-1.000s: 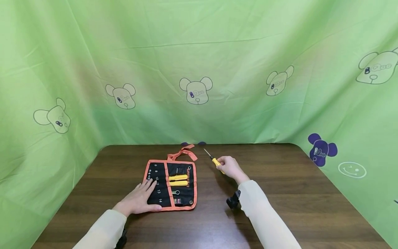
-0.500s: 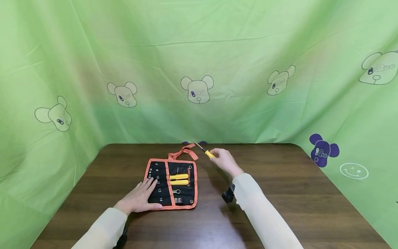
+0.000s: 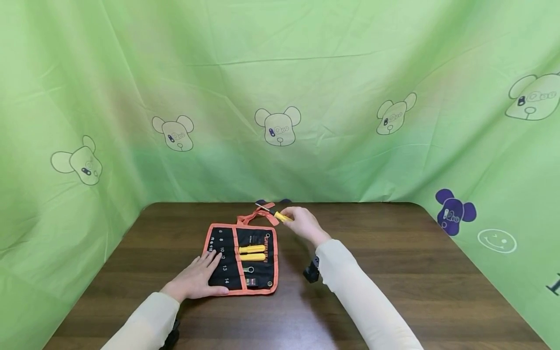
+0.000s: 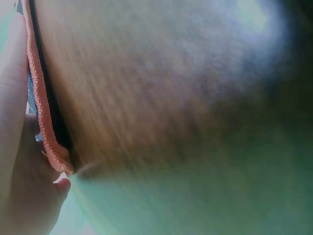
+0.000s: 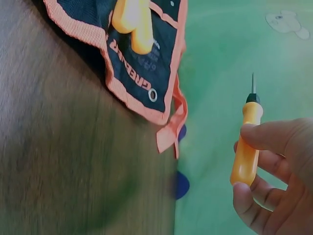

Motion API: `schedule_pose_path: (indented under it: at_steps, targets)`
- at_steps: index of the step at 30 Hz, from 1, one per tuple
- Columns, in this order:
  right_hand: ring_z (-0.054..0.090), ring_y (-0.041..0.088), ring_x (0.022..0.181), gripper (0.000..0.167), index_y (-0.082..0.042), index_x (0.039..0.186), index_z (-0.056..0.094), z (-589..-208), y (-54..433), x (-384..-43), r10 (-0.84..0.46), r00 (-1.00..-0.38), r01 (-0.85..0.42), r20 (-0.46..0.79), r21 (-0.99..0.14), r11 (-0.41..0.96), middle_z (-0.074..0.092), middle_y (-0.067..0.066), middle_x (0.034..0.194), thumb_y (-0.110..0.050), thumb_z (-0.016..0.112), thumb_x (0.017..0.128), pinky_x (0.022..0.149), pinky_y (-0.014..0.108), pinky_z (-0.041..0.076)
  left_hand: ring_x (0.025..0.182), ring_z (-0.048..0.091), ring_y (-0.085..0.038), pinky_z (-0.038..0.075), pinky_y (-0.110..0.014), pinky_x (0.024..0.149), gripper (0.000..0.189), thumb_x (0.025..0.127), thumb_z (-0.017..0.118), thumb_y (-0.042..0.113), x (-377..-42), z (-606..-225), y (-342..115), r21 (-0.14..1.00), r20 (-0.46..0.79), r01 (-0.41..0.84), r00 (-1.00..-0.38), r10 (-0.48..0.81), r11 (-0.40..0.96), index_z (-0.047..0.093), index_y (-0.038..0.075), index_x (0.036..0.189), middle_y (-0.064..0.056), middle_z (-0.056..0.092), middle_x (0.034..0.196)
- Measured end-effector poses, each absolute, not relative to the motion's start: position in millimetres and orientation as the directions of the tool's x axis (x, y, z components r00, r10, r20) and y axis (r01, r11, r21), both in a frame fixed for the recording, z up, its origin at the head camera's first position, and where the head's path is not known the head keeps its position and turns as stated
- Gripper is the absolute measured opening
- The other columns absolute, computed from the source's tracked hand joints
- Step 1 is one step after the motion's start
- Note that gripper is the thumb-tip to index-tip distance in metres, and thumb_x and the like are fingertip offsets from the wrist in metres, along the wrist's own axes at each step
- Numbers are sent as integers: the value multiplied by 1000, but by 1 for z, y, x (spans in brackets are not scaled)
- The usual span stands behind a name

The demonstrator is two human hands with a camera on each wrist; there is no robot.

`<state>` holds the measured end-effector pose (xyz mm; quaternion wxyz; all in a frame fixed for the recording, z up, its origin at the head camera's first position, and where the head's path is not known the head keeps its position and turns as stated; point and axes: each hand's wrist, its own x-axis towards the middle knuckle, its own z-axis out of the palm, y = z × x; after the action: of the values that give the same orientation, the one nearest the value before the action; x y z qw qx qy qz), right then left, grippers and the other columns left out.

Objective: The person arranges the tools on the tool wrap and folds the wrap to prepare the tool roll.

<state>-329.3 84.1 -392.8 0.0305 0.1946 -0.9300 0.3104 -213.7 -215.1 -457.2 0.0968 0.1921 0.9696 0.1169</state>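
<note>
My right hand (image 3: 303,224) holds a screwdriver (image 5: 247,152) by its yellow handle, thumb on one side and fingers on the other. Its thin metal shaft points left over the orange tie strap (image 3: 245,219) in the head view. A black tool pouch (image 3: 265,272) with orange edging lies unfolded on the table. Flat on its left part rests my left hand (image 3: 197,278), fingers spread across the numbered pockets. Two more yellow handles (image 3: 253,257) stick out of the pouch's middle pockets. Below them show a ring-ended wrench (image 3: 249,270) and a small labelled item (image 3: 251,282).
The brown wooden table (image 3: 385,301) reaches back to a green cloth (image 3: 227,170) printed with bear heads, which hangs behind and on both sides. A black wrist camera (image 3: 312,270) sits under the right sleeve.
My right hand has moved left with the screwdriver, from right of the pouch to over the tie strap. The screwdriver has turned flatter, its tip pointing more to the left. My left hand stays put.
</note>
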Motion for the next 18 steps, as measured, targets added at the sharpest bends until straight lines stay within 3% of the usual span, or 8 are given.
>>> schedule_pose_path:
  at_steps: [18]
  targets:
    - [58,20,92,24,-11,106,68,-412,53,-320,-506,-849,-522,154,-392,757,65,4,100,-6,65,83,79,38,46,135,17,-35,18,-49,105,102,76,48,73,-214,-457,-216,277,-135,356,-905,403,892,26,0,144,-22,21,147]
